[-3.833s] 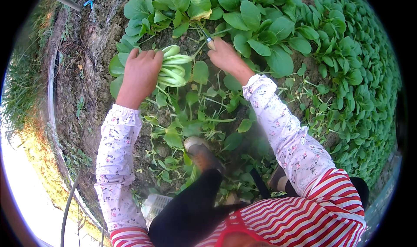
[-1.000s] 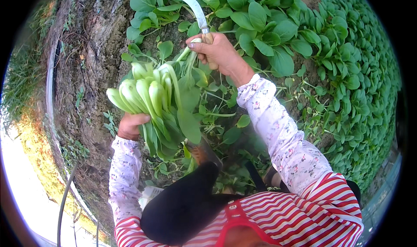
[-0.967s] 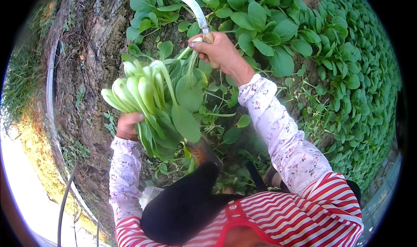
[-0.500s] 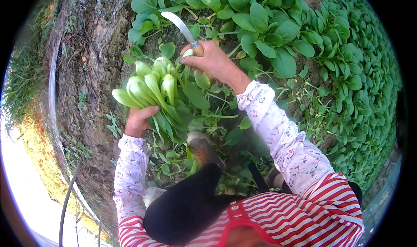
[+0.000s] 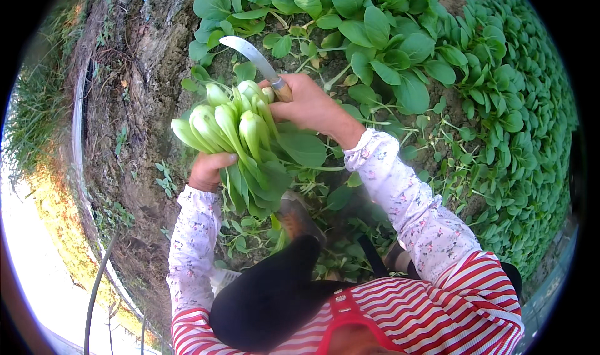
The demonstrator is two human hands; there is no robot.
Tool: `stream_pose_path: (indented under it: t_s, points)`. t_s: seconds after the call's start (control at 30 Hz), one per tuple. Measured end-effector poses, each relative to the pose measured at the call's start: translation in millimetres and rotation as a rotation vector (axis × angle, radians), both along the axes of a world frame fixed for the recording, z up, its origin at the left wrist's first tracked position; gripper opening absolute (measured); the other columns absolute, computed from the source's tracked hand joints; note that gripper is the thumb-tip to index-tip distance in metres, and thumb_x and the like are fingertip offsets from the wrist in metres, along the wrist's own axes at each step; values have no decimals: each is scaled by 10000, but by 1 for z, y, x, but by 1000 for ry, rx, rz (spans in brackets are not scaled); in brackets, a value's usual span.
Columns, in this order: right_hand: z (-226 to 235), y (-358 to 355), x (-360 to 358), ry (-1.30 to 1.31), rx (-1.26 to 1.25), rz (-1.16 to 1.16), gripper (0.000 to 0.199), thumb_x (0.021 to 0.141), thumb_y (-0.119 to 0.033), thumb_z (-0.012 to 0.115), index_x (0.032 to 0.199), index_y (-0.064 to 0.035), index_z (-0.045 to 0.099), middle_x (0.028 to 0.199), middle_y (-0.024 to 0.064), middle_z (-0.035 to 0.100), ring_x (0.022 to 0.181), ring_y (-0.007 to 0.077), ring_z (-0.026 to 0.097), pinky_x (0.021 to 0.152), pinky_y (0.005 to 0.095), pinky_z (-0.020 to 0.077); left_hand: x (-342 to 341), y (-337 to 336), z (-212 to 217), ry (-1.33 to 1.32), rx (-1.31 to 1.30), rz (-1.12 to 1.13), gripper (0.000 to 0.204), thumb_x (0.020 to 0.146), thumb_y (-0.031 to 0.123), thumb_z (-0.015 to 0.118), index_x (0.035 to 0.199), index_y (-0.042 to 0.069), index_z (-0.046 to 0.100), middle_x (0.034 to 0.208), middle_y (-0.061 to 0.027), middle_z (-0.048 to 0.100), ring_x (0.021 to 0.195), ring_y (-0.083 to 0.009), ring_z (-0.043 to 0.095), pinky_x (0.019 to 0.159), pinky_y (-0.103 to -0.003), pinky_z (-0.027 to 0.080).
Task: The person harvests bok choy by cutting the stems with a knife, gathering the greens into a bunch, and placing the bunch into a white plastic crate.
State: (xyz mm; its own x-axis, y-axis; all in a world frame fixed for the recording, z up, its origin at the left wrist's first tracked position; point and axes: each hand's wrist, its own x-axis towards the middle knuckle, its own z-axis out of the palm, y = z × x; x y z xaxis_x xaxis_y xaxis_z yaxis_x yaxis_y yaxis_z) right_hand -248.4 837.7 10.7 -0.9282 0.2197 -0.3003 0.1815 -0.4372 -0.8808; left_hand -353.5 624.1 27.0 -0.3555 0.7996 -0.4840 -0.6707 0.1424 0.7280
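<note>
1. the bunch of pale-stemmed greens [image 5: 228, 129] is up off the ground, between the two hands and in front of the knees.
2. the left hand [image 5: 214, 169] is closed around its lower left side, thumb across the stems.
3. its long axis slants: bulbous stem bases away from the person and a little left, leaves back toward the body and right.
4. the right hand [image 5: 306, 106] is closed on the wooden handle of a curved knife [image 5: 251, 55]; a pale stem base shows by its fingers, but whether they pinch it i cannot tell.
5. from the right hand, the bunch lies directly left, just beside the fingers; the left hand is nearer, being on it.
6. the blade arcs left, beyond the stem bases.
</note>
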Motion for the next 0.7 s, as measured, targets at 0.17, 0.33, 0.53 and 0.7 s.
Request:
stream_pose_path:
  t_s: [0.17, 0.33, 0.53, 0.7]
  points:
    - [-7, 14, 1, 50, 350, 130, 238, 741, -111, 696, 933, 26, 668, 746, 58, 647, 672, 125, 573, 652, 311, 482, 3, -3, -3, -180, -55, 78, 815, 661, 176, 660, 1405, 1, 379, 1312, -177, 541, 1158, -297, 569, 1000, -414, 472]
    - [6, 41, -3, -72, 425, 48, 282, 771, -117, 657, 1021, 9, 695, 808, 106, 693, 720, 172, 637, 689, 316, 500, 16, -5, -11, -291, 57, 152, 790, 755, 376, 613, 1404, -10, 383, 1266, -244, 540, 1050, -329, 617, 878, -441, 551]
    - [-11, 53, -1, -170, 818, 75, 339, 801, -317, 724, 966, -23, 685, 719, 146, 633, 683, 328, 614, 696, 416, 492, 3, -15, -22, -392, 148, 215, 751, 860, 442, 569, 1415, -18, 361, 1248, -268, 545, 1026, -323, 621, 826, -422, 578]
    - [-30, 50, 10, -216, 1103, 15, 443, 834, -331, 690, 1129, -8, 620, 866, 161, 676, 804, 364, 638, 753, 463, 490, -10, -5, -9, -151, -101, 198, 749, 807, 350, 641, 1408, -12, 379, 1264, -218, 560, 1077, -297, 603, 939, -426, 518]
